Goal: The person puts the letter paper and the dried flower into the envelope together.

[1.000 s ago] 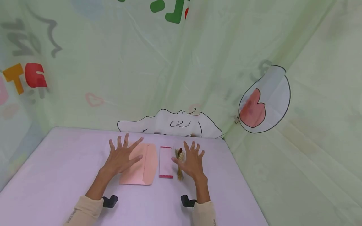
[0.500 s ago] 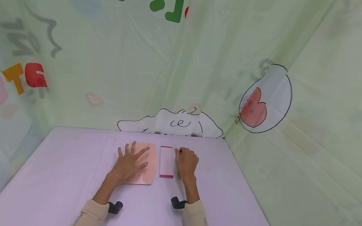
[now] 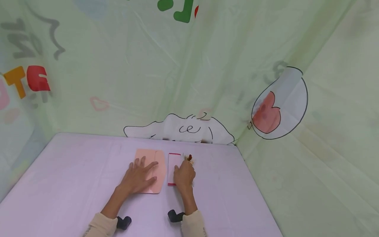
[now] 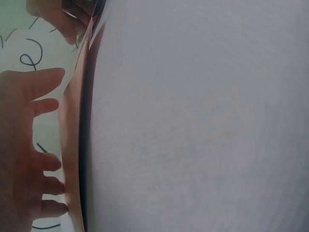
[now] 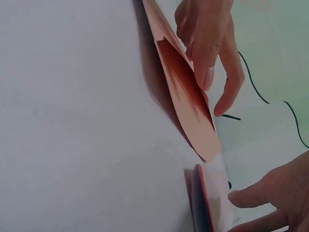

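Note:
Spread over a pink paper envelope (image 3: 160, 171), my left hand (image 3: 137, 177) has its fingertips close to the paper. Seen from the right wrist, the envelope (image 5: 186, 96) gapes at its near edge. My right hand (image 3: 185, 174) lies over a narrow pink card (image 3: 174, 159) with red ends, covering its right side. In the right wrist view, its thumb (image 5: 246, 195) and a finger reach out apart beside the card (image 5: 217, 193). A small dried-flower bunch (image 3: 190, 158) shows past the right hand, its middle hidden.
A lavender-white cloth covers the table (image 3: 74, 171). Black wrist mounts (image 3: 123, 223) sit at both wrists. A pale green printed curtain (image 3: 118, 82) stands behind the table and along its sides.
The left hand has come down and slightly right over the envelope. The right hand has come in from the right, passed over the dried flowers with curled fingers, and moved left over the card.

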Demonstrator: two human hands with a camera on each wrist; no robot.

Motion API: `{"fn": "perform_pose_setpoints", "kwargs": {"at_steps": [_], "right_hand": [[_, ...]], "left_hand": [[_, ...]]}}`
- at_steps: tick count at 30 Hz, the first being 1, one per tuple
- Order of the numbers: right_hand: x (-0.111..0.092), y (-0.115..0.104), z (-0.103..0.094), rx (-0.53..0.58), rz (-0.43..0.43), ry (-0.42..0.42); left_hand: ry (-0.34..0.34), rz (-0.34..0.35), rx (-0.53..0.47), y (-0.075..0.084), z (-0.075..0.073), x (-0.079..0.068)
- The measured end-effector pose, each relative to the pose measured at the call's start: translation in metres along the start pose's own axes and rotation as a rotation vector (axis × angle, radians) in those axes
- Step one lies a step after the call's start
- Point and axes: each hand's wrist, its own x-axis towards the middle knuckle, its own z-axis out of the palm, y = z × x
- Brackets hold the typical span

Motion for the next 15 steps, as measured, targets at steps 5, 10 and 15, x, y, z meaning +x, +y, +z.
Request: {"fn": "perform_pose_setpoints", "kwargs": {"at_steps": [5,10,15], "right_hand": [[-0.004,0.0,0.009,-0.038,0.046,0.005],[-0.003,0.002,0.015,-0.02,0.089,0.021],[-0.003,0.003,0.016,0.1,0.124,0.044]], "left_hand": [[-0.033,-0.013,-0.025,0.0,0.0,-0.004],[-0.034,-0.009,-0.038,0.0,0.0,-0.004],[-0.028,-0.012,-0.054,0.0,-0.001,-0.004]]}}
